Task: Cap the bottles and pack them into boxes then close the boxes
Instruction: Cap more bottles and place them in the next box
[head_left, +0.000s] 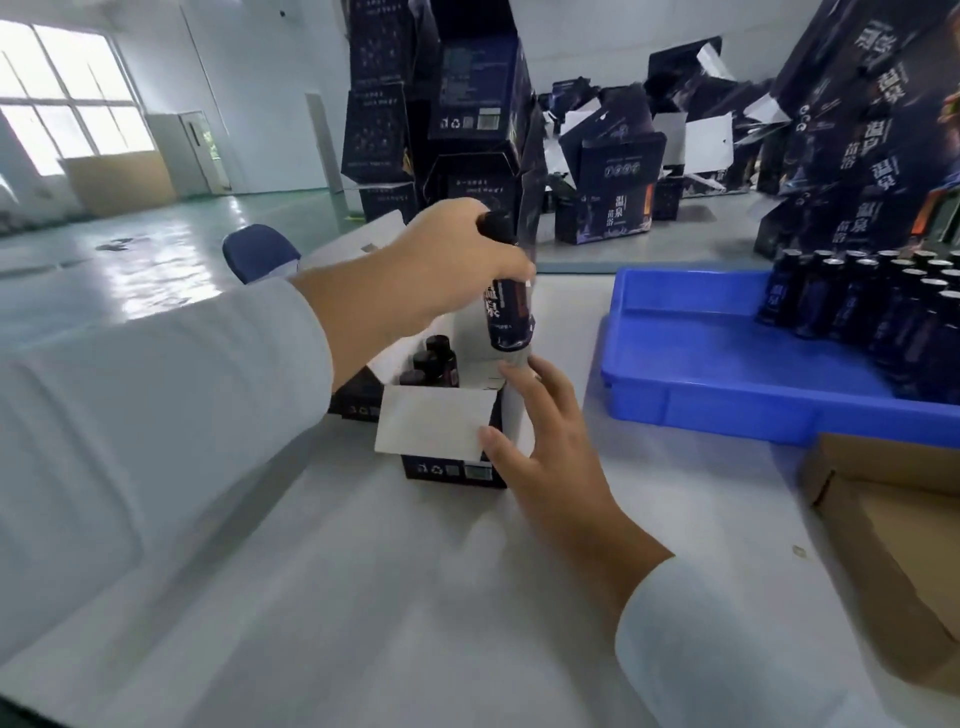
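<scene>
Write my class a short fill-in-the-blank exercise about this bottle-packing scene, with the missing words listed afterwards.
1. The left hand holds a dark ____ above the open box.
2. The right hand touches the box's ____ side.
3. The uncapped bottles stand in a ____ tray.

Missing words: bottle; right; blue

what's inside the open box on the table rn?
Open box: three capped bottles visible at its left side. The left hand lowers another bottle in. Flaps hide the rest.

Dark capped bottle (510, 306) above open box (451, 457)
</scene>
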